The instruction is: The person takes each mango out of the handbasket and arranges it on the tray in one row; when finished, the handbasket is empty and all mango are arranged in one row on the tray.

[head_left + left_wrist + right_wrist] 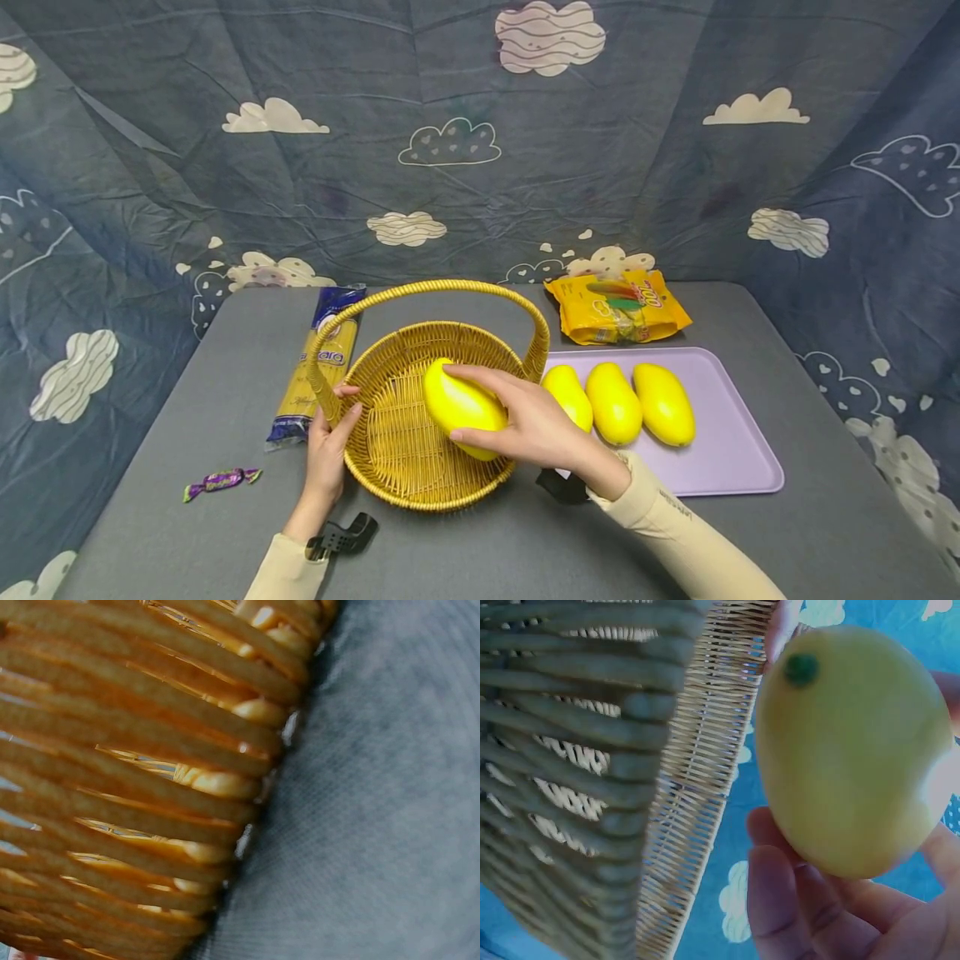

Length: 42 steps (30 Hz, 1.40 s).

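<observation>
A yellow mango (459, 408) is held in my right hand (528, 417), over the inside of the wicker basket (405, 492). The right wrist view shows this mango (847, 750) with a green stem spot, fingers curled round its side and the basket wall beside it. At the basket's left side, my left hand (327, 450) grips the rim by the foot of the arched handle, its thumb on the inner side. Woven strands of the basket (135, 780) fill much of the left wrist view. Only the woven floor shows inside the basket.
Three more mangoes (613, 403) lie on a lilac tray (731, 450) at right. Behind it sits a yellow snack bag (618, 307). A spaghetti pack (300, 400) lies left of the basket, with a purple wrapped candy (222, 481) nearer the front left.
</observation>
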Motion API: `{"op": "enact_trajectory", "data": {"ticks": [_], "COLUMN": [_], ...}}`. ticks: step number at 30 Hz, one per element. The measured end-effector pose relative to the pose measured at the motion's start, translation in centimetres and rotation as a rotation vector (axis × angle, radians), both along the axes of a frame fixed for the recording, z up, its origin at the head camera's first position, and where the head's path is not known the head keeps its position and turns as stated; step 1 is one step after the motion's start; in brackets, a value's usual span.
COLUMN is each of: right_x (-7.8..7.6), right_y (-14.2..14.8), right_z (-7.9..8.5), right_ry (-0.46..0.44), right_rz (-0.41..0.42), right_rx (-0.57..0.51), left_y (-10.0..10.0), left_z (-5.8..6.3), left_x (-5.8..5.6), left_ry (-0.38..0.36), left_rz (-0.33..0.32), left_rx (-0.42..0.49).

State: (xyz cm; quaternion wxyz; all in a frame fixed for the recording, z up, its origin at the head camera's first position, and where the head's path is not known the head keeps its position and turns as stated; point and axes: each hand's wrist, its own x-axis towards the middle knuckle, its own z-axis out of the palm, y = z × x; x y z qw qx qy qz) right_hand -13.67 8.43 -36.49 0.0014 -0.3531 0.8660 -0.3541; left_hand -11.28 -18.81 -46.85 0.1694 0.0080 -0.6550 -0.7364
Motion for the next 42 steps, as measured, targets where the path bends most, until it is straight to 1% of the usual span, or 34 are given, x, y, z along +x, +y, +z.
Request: {"op": "enact_trajectory", "data": {"ticks": [3, 9, 16, 20, 25, 28, 34, 39, 42], "right_x": [0.3, 0.8, 1.4, 1.7, 2.2, 2.4, 2.6, 2.2, 1.9], "right_y": [0.5, 1.5, 3.1, 4.0, 5.4, 6.3, 8.2, 9.8, 10.8], "right_z": [-0.1, -0.2, -0.1, -0.1, 0.0, -0.1, -0.3, -0.5, -0.7], "right_ry": [0.005, 0.007, -0.012, 0.002, 0.041, 0.064, 0.113, 0.183, 0.206], "right_rz": [-0.011, 0.002, -0.031, -0.037, -0.049, -0.08, -0.173, -0.247, -0.313], "right_rx": [-0.043, -0.132, -0.184, -0.222, -0.28, -0.328, -0.457, -0.555, -0.568], "left_y": [0.0, -0.1, -0.1, -0.1, -0.1, 0.0, -0.1, -0.1, 0.0], "left_z": [0.0, 0.0, 0.0, 0.1, 0.1, 0.1, 0.1, 0.1, 0.1], "left_x": [0.0, 0.1, 0.0, 0.0, 0.0, 0.0, 0.0, 0.0, 0.0], "left_ry": [-0.001, 0.006, 0.006, 0.004, 0.005, 0.006, 0.01, 0.008, 0.008], "left_rz": [-0.002, -0.001, -0.004, -0.001, -0.003, -0.002, 0.001, -0.001, -0.003], "left_rx": [0.002, 0.011, 0.004, 0.003, 0.014, 0.014, 0.011, 0.012, 0.014]}}
